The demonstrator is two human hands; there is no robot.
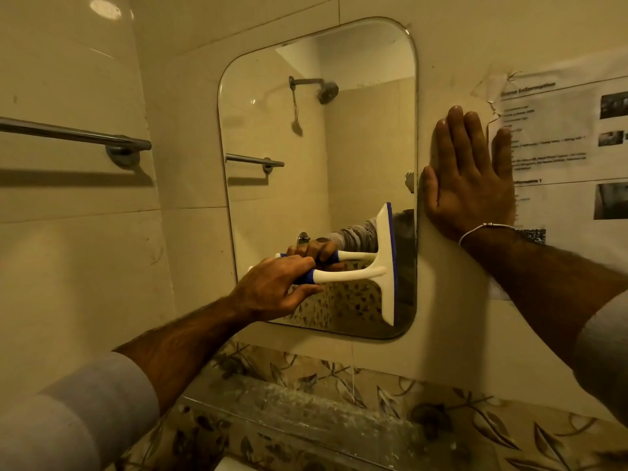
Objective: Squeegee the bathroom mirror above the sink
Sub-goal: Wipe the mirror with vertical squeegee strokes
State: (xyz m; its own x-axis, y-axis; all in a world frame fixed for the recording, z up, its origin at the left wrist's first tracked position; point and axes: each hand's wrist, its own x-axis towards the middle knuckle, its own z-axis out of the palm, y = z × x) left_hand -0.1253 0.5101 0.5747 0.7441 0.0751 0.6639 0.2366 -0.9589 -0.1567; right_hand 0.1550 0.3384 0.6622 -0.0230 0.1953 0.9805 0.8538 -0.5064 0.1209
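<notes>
A rounded-corner mirror (306, 130) hangs on the tiled wall ahead. My left hand (275, 285) grips the blue-and-white handle of a squeegee (385, 266). Its white blade stands vertical against the glass in the mirror's lower right part, close to the right edge. The handle points left, back toward my wrist. My right hand (470, 175) lies flat on the wall just right of the mirror, fingers spread, holding nothing. A thin bracelet circles that wrist. The mirror reflects my gripping hand, a shower head and a towel bar.
A metal towel bar (78, 136) juts from the left wall. A printed paper sheet (571, 147) is stuck to the wall right of my right hand. Below the mirror runs a floral tile band with a glass shelf (306, 409).
</notes>
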